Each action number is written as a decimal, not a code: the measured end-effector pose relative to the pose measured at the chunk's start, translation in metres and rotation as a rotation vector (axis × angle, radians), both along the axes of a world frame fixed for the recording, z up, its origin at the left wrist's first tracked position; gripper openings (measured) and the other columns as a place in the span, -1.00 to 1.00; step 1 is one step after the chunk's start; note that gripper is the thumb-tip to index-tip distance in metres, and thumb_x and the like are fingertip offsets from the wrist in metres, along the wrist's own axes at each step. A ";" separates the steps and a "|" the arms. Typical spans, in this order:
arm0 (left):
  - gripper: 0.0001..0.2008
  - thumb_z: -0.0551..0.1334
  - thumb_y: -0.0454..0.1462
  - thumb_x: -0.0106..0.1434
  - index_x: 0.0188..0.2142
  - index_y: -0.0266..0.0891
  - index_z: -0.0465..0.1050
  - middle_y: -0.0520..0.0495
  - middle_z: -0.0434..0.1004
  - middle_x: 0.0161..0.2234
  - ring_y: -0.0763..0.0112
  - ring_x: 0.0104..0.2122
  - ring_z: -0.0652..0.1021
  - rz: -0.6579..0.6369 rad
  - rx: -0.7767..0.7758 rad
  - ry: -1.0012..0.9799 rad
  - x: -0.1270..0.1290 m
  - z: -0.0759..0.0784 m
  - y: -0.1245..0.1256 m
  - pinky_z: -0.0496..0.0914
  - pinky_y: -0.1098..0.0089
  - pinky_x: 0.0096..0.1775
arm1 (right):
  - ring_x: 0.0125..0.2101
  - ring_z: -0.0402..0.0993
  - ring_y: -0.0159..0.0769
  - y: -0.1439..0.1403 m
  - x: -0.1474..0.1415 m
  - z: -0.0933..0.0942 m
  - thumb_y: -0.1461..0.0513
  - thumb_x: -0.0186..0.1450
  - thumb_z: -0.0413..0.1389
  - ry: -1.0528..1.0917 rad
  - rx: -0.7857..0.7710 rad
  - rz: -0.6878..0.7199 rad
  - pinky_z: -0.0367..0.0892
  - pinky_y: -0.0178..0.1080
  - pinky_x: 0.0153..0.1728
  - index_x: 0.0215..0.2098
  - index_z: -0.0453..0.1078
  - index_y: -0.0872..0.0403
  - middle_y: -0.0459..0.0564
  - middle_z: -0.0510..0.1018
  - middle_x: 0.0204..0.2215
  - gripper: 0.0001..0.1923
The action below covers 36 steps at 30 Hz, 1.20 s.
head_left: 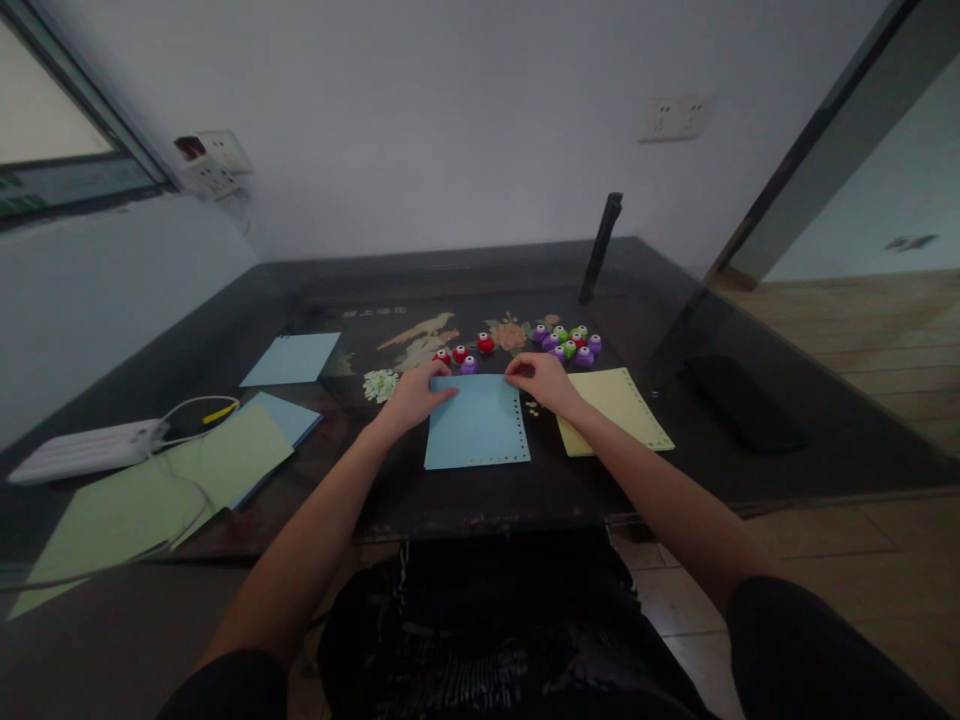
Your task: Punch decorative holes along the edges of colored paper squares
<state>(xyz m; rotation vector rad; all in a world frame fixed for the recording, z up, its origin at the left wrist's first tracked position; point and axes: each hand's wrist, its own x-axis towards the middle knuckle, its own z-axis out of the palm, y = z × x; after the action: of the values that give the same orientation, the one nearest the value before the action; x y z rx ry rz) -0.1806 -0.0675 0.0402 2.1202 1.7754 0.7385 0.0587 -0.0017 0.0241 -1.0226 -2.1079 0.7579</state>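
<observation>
A light blue sheet of paper [477,425] lies in front of me, with small punched holes down its right edge and along its near edge. At the sheet's far left corner is my left hand [414,395], closed on the paper with the thumb lying over it. My right hand [546,380] pinches the far right corner between thumb and fingertips. Just beyond the sheet stand several small red craft punches [485,343] and a purple one [469,365]. A heap of tiny paper cut-outs [380,385] sits left of my left hand.
Several purple, green and red punches [570,345] cluster at the back right. A punched yellow sheet [619,405] lies under my right forearm. On the left are a blue sheet [296,358], green sheets [187,470] and a white power strip [90,450]. A black object [742,400] lies right.
</observation>
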 end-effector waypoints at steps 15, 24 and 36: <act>-0.65 0.31 -0.13 0.04 -0.22 -0.26 0.40 -0.11 0.56 -0.36 0.26 -0.35 0.56 0.156 -0.015 -0.823 -0.006 -0.003 0.007 0.44 0.32 -0.36 | -0.38 0.52 -0.24 -0.008 0.009 0.015 0.20 0.01 0.30 0.282 -0.710 0.214 0.46 -0.12 -0.24 -0.34 0.50 0.13 0.05 0.61 -0.36 -0.75; -0.68 0.30 -0.14 0.06 -0.25 -0.30 0.51 -0.18 0.60 -0.32 0.23 -0.31 0.58 0.034 -0.194 -0.807 0.005 -0.008 0.002 0.46 0.22 -0.23 | -0.34 0.51 -0.26 0.002 0.012 0.013 0.20 0.06 0.27 0.438 -0.554 0.046 0.44 -0.11 -0.20 -0.32 0.47 0.12 0.04 0.60 -0.32 -0.77; -0.76 0.28 -0.17 0.08 -0.30 -0.28 0.52 -0.14 0.61 -0.31 0.30 -0.33 0.57 0.045 -0.101 -0.820 0.010 -0.007 0.001 0.45 0.24 -0.23 | -0.28 0.51 -0.25 -0.003 0.012 0.017 0.24 0.06 0.27 0.418 -0.583 0.085 0.43 -0.09 -0.13 -0.36 0.48 0.10 0.03 0.60 -0.29 -0.83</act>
<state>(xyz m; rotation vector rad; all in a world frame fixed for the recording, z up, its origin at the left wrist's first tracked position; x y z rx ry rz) -0.1707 -0.0663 0.0332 1.3888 1.3534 1.2604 0.0704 -0.0049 0.0408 -0.9535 -1.6052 1.5400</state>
